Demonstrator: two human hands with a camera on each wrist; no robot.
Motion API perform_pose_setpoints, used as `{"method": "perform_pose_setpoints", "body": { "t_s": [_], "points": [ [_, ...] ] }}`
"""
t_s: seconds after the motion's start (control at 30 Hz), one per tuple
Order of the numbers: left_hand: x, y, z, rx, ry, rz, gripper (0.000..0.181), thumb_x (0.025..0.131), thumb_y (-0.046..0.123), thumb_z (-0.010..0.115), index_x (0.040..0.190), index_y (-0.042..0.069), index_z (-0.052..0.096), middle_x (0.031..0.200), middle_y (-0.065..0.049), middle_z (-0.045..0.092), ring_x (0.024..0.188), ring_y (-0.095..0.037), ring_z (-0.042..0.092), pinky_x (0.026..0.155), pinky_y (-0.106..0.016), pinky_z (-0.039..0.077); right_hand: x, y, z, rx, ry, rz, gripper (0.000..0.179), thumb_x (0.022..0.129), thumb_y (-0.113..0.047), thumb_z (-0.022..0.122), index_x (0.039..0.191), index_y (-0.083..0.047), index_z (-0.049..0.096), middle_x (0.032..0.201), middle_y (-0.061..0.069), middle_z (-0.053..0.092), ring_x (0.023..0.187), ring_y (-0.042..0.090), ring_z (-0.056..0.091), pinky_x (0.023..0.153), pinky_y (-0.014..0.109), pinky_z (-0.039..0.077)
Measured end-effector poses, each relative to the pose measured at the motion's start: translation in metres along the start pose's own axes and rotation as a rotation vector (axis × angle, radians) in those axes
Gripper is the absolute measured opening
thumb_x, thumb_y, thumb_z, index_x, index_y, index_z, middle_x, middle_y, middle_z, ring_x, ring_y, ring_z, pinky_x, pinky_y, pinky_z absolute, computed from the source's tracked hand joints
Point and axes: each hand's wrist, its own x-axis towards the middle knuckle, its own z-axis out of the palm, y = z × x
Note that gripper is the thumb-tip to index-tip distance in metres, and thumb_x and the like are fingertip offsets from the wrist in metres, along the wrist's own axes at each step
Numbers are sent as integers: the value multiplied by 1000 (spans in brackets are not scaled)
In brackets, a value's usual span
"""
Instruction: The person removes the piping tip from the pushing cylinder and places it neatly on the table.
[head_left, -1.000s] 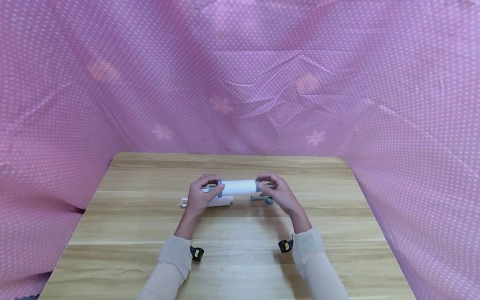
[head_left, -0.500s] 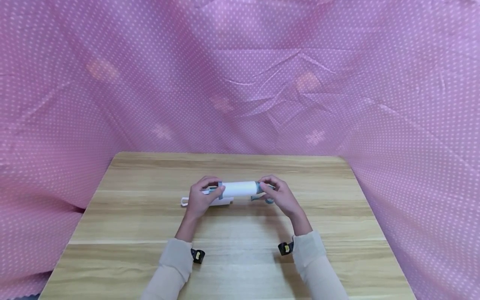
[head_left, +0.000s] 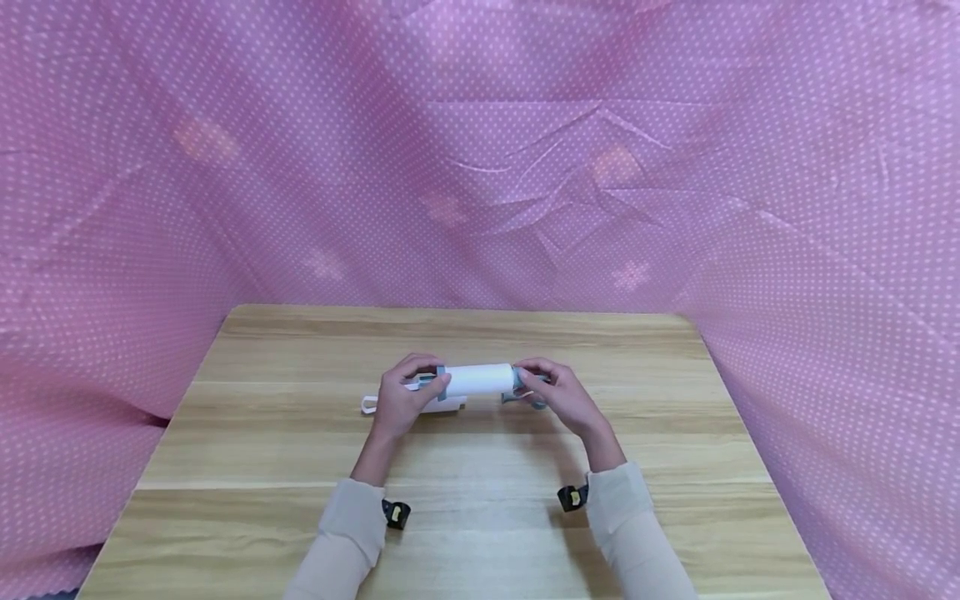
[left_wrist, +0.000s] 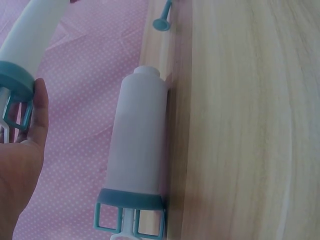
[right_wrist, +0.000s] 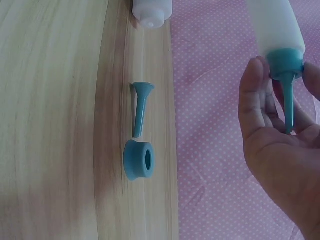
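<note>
Both hands hold a white syringe-like tube (head_left: 480,379) level above the table. My left hand (head_left: 401,398) grips its left end at the teal cap (left_wrist: 17,80), which has square finger loops; a white plunger rod passes there. With thumb and fingers, my right hand (head_left: 566,400) pinches the teal collar (right_wrist: 286,62) at the other end, and a thin teal nozzle (right_wrist: 289,102) points from it toward the palm. Below the left hand lies a second white syringe (left_wrist: 137,130) with a teal looped cap, partly hidden by that hand in the head view.
On the wooden table (head_left: 480,517), below the right hand, lie a loose teal nozzle (right_wrist: 140,110) with a flared end and a teal ring (right_wrist: 134,160). A pink dotted cloth (head_left: 480,167) hangs behind and along both sides.
The right hand's fingers have shifted their hold around the collar and nozzle end. Both hands and the held syringe have come down slightly in the head view.
</note>
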Motion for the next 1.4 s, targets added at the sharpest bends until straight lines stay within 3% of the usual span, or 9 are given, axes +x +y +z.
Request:
{"method": "perform_pose_setpoints", "body": {
  "t_s": [0.1, 0.27, 0.4, 0.47, 0.67, 1.0, 1.2, 1.4],
  "points": [
    [1, 0, -2, 3, -2, -8, 22, 86, -1, 77, 105, -9, 71, 110, -26, 68, 98, -21, 64, 89, -60, 53, 1, -1, 0, -8, -15, -11, 36, 102, -15, 62, 130, 7, 59, 121, 21, 63, 99, 37, 67, 94, 66, 48],
    [2, 0, -4, 1, -12, -12, 22, 86, 0, 77, 106, -9, 71, 111, -26, 67, 100, -28, 64, 88, -40, 55, 1, -4, -1, -18, -16, -45, 36, 98, -10, 67, 130, 5, 60, 130, 21, 58, 102, 33, 67, 91, 60, 53],
    [3, -1, -5, -1, -15, -9, 22, 86, -1, 76, 106, -9, 71, 111, -26, 67, 100, -27, 64, 86, -31, 54, 3, -3, 1, -3, -7, -74, 31, 101, -11, 63, 126, 7, 60, 131, 23, 57, 105, 34, 65, 90, 61, 53],
    [3, -1, -5, 3, -19, -7, 22, 86, -1, 76, 107, -8, 71, 111, -25, 67, 100, -24, 64, 87, -34, 55, 4, -3, 2, 7, 8, -81, 29, 103, -12, 60, 123, 9, 60, 129, 24, 58, 107, 34, 63, 92, 63, 52],
    [3, 0, -5, 3, -28, -6, 22, 87, 0, 77, 107, -8, 72, 111, -27, 67, 99, -16, 63, 91, -59, 52, 5, -2, 5, 30, 53, -52, 30, 103, -12, 60, 123, 10, 59, 128, 24, 57, 106, 31, 62, 95, 68, 47],
    [3, 0, -5, 0, -16, 11, 23, 86, -1, 77, 107, -9, 71, 113, -28, 66, 100, -21, 64, 91, -66, 49, 5, 1, 2, 21, -2, 1, 40, 104, -18, 59, 134, 7, 56, 127, 23, 58, 103, 30, 65, 97, 65, 47],
    [1, 1, -5, 3, -23, -10, 24, 87, 0, 77, 108, -9, 71, 113, -27, 66, 102, -27, 64, 93, -64, 49, 4, 1, 1, 25, -13, -49, 39, 102, -16, 63, 132, 8, 56, 128, 22, 57, 105, 31, 64, 94, 64, 50],
    [1, 5, -6, -5, -120, -117, 30, 92, 5, 73, 119, -8, 67, 118, -27, 64, 107, -38, 61, 88, -44, 56, 3, -2, 2, 81, 48, -46, 33, 103, -15, 61, 126, 9, 58, 126, 22, 54, 109, 31, 61, 92, 48, 56]
  ]
}}
